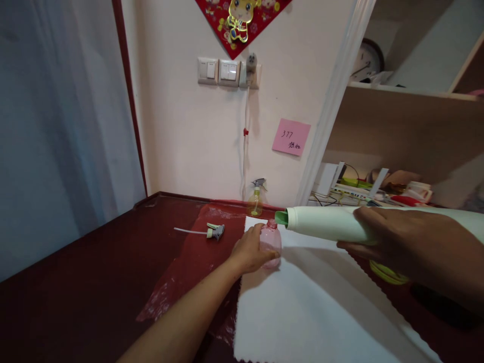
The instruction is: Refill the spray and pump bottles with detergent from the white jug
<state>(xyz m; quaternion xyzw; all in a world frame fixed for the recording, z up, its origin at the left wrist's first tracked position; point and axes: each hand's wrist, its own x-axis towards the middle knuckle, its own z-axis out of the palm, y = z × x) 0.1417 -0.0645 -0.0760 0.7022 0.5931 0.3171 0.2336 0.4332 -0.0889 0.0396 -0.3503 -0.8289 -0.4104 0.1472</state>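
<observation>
My left hand (pixel 251 251) is closed round the side of a clear pink spray bottle (pixel 273 243), which stands upright with its neck uncapped. In my right hand (pixel 412 252) is a long, pale green tube-shaped container (pixel 325 224), held nearly level. Its green spout (pixel 281 218) points left, just beside and slightly above the bottle's neck; whether anything flows from it, I cannot tell. A grey and white spray head (pixel 215 232) with a thin straw lies to the left on red plastic sheeting (pixel 192 262).
Against the wall stands a yellow spray bottle (pixel 256 200). A white cloth (pixel 302 312) with a scalloped edge lies over the dark red table (pixel 68 302). A yellow-green round object (pixel 389 273) sits under my right forearm. Shelves (pixel 401 93) with clutter rise at the right.
</observation>
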